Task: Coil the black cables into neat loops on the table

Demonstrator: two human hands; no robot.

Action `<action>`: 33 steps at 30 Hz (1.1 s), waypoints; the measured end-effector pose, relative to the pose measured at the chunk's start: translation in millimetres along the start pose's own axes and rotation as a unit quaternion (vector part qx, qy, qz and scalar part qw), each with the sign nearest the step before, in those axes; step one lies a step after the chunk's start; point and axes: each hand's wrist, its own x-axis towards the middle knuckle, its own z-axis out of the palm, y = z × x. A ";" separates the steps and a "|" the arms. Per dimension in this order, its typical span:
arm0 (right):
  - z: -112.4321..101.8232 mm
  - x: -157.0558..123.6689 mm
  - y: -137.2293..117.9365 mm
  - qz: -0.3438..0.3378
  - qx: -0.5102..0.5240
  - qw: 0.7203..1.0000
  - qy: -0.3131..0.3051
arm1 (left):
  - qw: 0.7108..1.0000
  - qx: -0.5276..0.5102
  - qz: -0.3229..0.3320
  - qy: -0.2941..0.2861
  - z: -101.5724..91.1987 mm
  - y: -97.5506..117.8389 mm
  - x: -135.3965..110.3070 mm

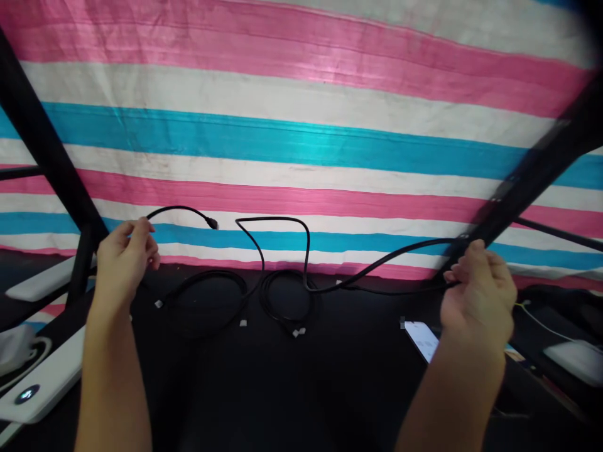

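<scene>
Our left hand (125, 254) pinches the black cable (179, 208) just behind its plug (211, 223), left of the coils (260, 292); right hand (478, 295) is clamped on its sideways run, right of them.

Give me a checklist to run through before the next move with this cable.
1. Left hand has a grip on the black cable just behind its plug: ok.
2. Right hand has a closed grip on a cable strand: ok.
3. The run between the hands is straight: not ok, it bends upward and curls in loops on the table.
4. Both hands hold the same cable: cannot tell, since several strands cross in the loops.
5. Phone lies apart from the loops: ok.
6. Plug is undamaged: cannot tell, too small.
</scene>
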 end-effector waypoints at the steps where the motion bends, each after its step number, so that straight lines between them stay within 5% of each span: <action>1: -0.3 0.5 0.7 -0.001 -0.003 1.000 0.002 | 0.998 -0.055 0.006 0.016 2.4 -0.1 0.9; 5: -1.8 4.1 2.8 -0.007 -0.021 0.999 0.026 | 0.991 -0.123 0.038 0.040 11.7 8.1 -2.8; 11: -4.7 10.0 7.8 -0.034 -0.047 0.998 0.018 | 0.997 -0.035 0.031 -0.057 19.3 27.2 -19.4; 20: 20.3 -9.4 11.7 -0.049 -0.060 0.997 -0.027 | 0.986 0.119 0.059 -0.105 32.5 19.1 -18.0; 24: 30.0 -20.3 9.9 -0.049 -0.073 0.994 -0.061 | 0.966 0.179 0.071 -0.172 36.1 18.8 -15.9; 28: 31.5 -26.5 5.2 -0.003 -0.077 0.990 -0.118 | 0.943 0.206 0.006 -0.262 39.8 1.9 -9.0; 33: 30.3 -23.6 -0.4 0.049 0.015 0.994 -0.097 | 0.866 0.280 -0.084 -0.405 39.1 -44.9 7.4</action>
